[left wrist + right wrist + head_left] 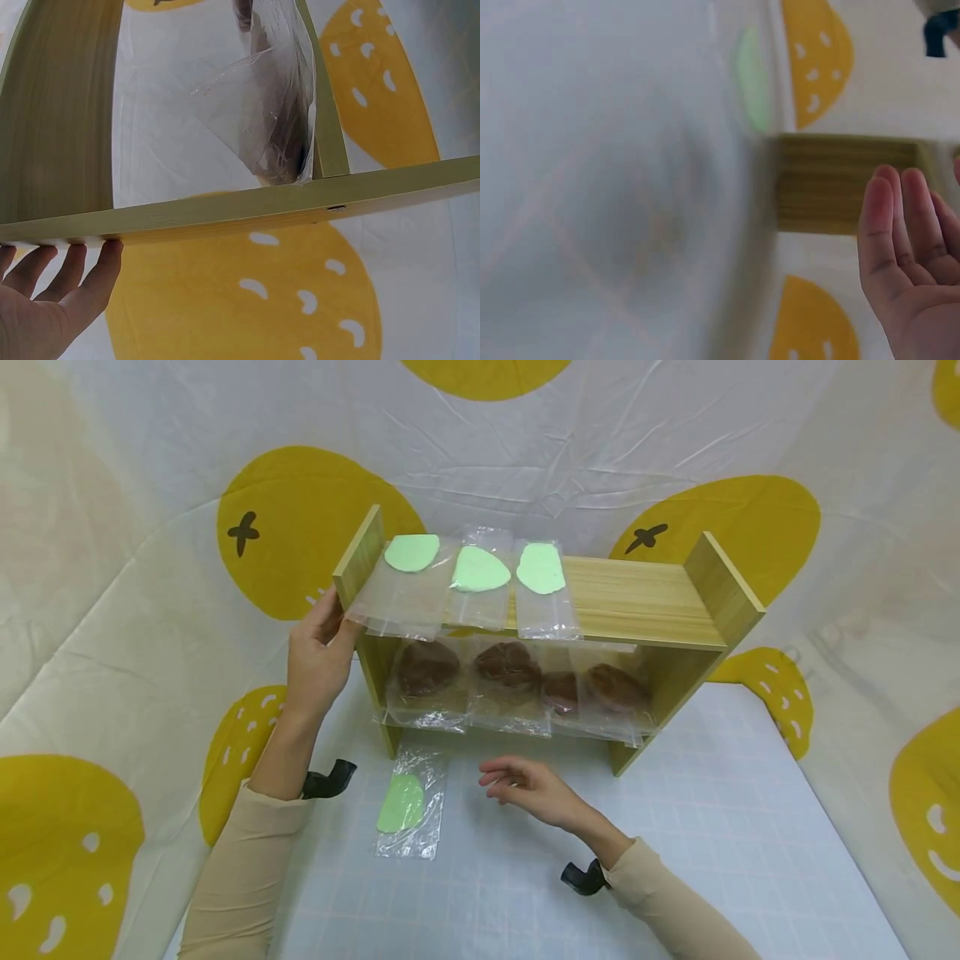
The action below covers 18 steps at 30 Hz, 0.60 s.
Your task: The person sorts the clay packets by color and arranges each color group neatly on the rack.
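A two-tier wooden shelf (637, 602) stands on the table. My left hand (318, 660) is at its left end, and in the left wrist view the extended fingers (96, 281) touch the outer side of the side panel (225, 208). Three clear bags with flat pale-green pieces (480, 570) lie side by side on the upper board, from the left end to the middle. My right hand (536, 789) hovers before the shelf, holding nothing, its fingers loosely extended. To its left, a clear bag with a green piece (401, 803) lies on the table.
On the lower board, several clear bags with dark brown pieces (427, 670) sit in a row, their ends hanging over the front edge. The right upright (723, 585) rises above the top board. A white cloth with yellow shapes (562, 452) hangs behind the pale table (712, 827).
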Available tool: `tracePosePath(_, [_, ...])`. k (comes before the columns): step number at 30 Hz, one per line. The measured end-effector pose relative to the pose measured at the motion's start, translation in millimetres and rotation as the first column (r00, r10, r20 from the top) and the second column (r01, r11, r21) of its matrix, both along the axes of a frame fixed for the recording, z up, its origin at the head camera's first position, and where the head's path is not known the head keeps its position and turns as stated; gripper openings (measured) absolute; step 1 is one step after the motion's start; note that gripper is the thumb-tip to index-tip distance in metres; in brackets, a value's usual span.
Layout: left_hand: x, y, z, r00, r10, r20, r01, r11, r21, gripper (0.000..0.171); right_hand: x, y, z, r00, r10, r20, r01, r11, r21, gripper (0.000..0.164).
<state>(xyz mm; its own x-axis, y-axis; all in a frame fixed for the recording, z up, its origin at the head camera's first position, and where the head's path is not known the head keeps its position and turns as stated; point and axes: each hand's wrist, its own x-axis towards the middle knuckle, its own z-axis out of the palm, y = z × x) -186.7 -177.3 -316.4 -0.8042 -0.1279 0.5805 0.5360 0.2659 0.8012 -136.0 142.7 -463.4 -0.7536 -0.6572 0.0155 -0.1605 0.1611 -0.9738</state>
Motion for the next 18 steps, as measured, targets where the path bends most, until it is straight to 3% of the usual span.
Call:
tracePosePath(9, [0.4,1,0.3,1.0,-0.006,-0.002,0.006,1.0,0.008,0.046,-20.6,-25,-39.7,0.996,-0.057,0.075,0.054,0.998,0.037,0.04])
tracePosePath(13, [0.0,1,0.3,1.0,-0.009,-0.003,0.009,1.0,0.01,0.046,-31.3,-39,-53.4,0.989,-0.135,0.053,0.13,0.988,0.082,0.039])
tracePosePath(18, [0.6,1,0.8,1.0,-0.005,0.002,0.005,1.0,0.009,0.046,-44.9,-57,-65.2,0.976,-0.214,-0.036,0.217,0.965,0.146,0.039])
